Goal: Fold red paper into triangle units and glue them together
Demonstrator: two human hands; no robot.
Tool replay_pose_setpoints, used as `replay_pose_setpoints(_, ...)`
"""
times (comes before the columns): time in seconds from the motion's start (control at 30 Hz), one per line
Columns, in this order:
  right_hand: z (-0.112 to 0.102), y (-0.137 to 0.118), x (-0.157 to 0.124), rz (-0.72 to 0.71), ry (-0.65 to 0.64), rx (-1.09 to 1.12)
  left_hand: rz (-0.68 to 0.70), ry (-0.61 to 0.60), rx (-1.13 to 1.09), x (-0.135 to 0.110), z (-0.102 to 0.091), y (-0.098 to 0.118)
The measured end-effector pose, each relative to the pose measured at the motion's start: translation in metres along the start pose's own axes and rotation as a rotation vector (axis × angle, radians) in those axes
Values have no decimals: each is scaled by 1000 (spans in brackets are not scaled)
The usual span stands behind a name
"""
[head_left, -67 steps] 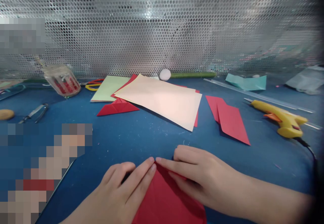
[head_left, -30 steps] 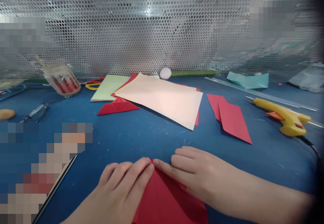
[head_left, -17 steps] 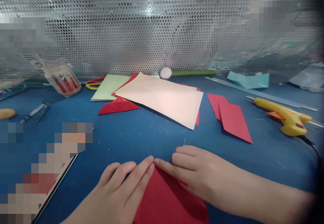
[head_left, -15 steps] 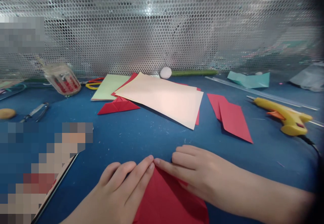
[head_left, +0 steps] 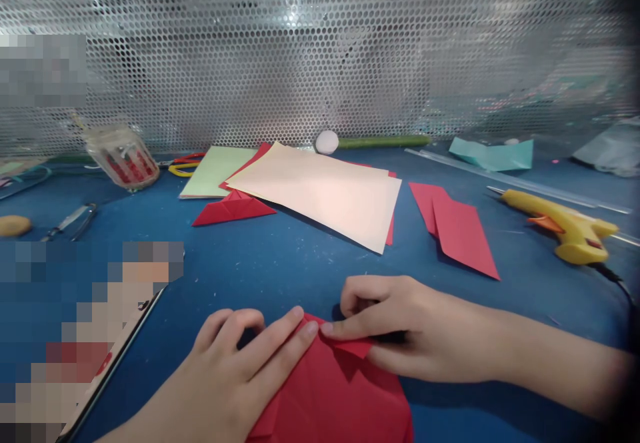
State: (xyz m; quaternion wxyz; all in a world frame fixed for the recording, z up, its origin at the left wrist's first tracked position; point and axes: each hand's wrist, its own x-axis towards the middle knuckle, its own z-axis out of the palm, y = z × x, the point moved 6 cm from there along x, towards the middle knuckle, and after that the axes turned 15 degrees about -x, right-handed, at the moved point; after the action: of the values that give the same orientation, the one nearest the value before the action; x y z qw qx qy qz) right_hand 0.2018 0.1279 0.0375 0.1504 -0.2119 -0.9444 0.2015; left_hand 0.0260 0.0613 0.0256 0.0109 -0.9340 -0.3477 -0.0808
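Note:
A folded red paper (head_left: 330, 396) lies on the blue table (head_left: 280, 269) near the front edge. My left hand (head_left: 240, 363) rests on its left side, the index finger stretched to the top point, the other fingers curled. My right hand (head_left: 395, 323) pinches a small flap at the paper's upper right between thumb and index finger and lifts it slightly off the sheet.
Farther back lie a stack of cream, green and red sheets (head_left: 325, 193), a folded red triangle (head_left: 233, 208) and two red strips (head_left: 455, 229). A yellow glue gun (head_left: 565, 229) sits at the right, a jar (head_left: 123, 156), scissors (head_left: 185, 165) and a white ball (head_left: 327, 142) by the perforated metal wall.
My right hand has gone from pressing flat on the paper to pinching and raising a flap at the upper right. My left index finger has slid a little rightward along the tip.

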Motion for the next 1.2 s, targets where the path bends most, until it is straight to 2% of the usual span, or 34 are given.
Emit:
replay_pose_setpoints(0.3, -1, -6, -1, -43, 99, -88, 53, 68, 37, 1, 8, -3)
replay_pose_setpoints(0.47, 1, -9, -1, -75, 110, -201, 72, 103, 12, 3, 10, -3)
replay_pose_setpoints(0.67, 3, -11, -4, -101, 94, -268, 53, 63, 2, 3, 5, -2)
replay_pose_setpoints(0.77, 0, -12, -3, -112, 133, -235, 36, 22, -11, 4, 1, -1)
replay_pose_setpoints(0.87, -3, -16, -1, -177, 164, -253, 57, 44, 3, 4, -1, -1)
replay_pose_setpoints(1.2, -5, -20, -4, -341, -74, -498, 102, 80, 17, 4, 7, -2)
